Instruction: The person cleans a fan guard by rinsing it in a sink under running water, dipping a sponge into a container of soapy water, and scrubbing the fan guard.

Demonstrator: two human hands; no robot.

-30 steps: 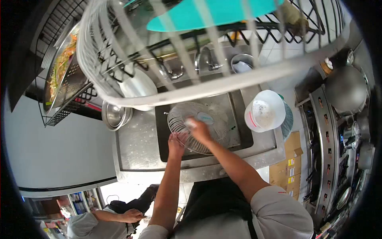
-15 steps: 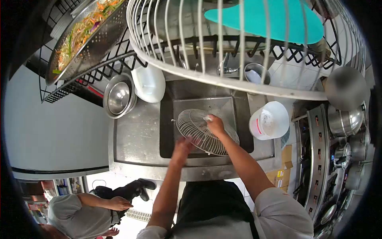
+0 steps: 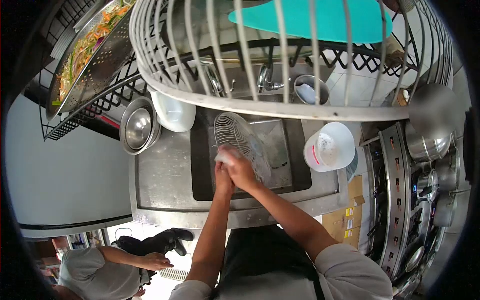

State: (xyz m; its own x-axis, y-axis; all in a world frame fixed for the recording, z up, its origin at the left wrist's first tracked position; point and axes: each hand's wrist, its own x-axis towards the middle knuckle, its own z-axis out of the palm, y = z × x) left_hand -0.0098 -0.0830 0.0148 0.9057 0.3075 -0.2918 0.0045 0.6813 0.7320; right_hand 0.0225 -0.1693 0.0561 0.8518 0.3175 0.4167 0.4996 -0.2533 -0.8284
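Note:
A white wire fan guard (image 3: 237, 131) stands tilted on its edge in the steel sink (image 3: 299, 155). My left hand (image 3: 223, 180) is closed at the guard's near left rim, its fingers mostly hidden. Close against it, my right hand (image 3: 240, 169) is wrapped around a small whitish wad (image 3: 223, 157), perhaps a cloth or sponge, pressed to the same part of the rim. Both hands touch or nearly touch each other.
A white bucket (image 3: 327, 147) with suds stands right of the sink. Steel bowls (image 3: 137, 127) and a white container (image 3: 175, 111) sit left. Overhead hang another wire guard (image 3: 272, 107) and a rack with a vegetable-filled colander (image 3: 102, 62). Another person (image 3: 100, 270) is at lower left.
My right hand has moved left and down from the guard's middle to its rim, beside my left hand. The guard has turned more upright and shifted left. The view has moved slightly.

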